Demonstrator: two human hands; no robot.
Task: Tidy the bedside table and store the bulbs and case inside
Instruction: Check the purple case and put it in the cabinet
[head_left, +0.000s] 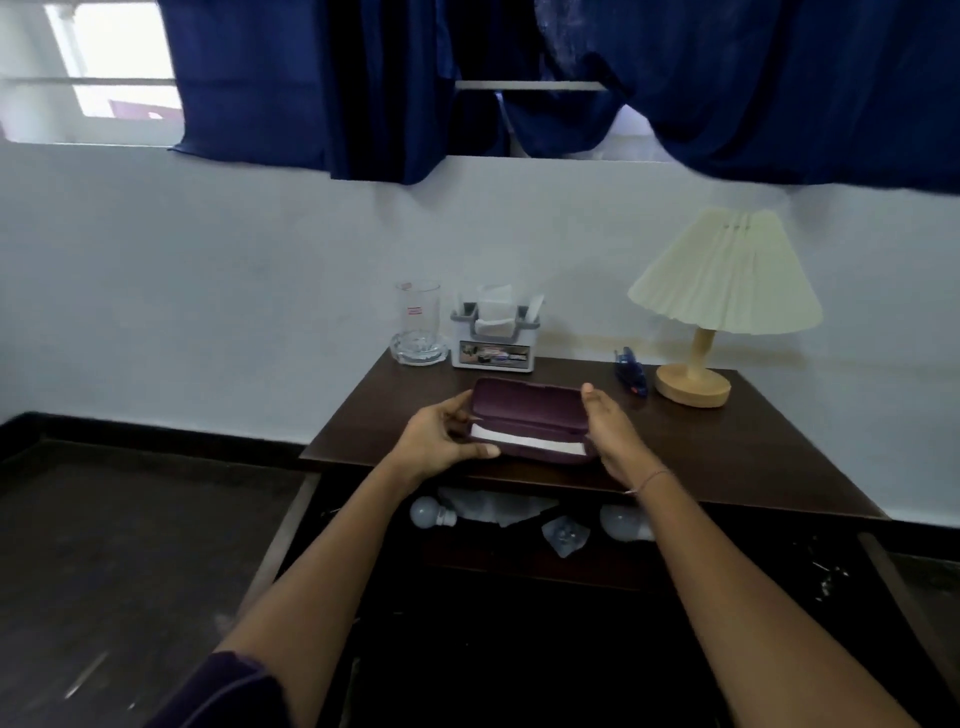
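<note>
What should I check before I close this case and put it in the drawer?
1. Grip on the case: left hand and right hand hold its two ends. Ok.
2. Lid shut: it stands open. Not ok.
3. White sheet lies flat inside the case. Ok.
4. Drawer pulled open below the tabletop. Ok.
5. Bulbs in the drawer: two show. Ok.
6. Free room for the case: the drawer's near part is too dark. Cannot tell.

White wall (208, 286) with black skirting (156, 431), dark floor (114, 545), navy curtains (311, 78) across a bright window (119, 62), dark wooden bedside table (727, 452).
</note>
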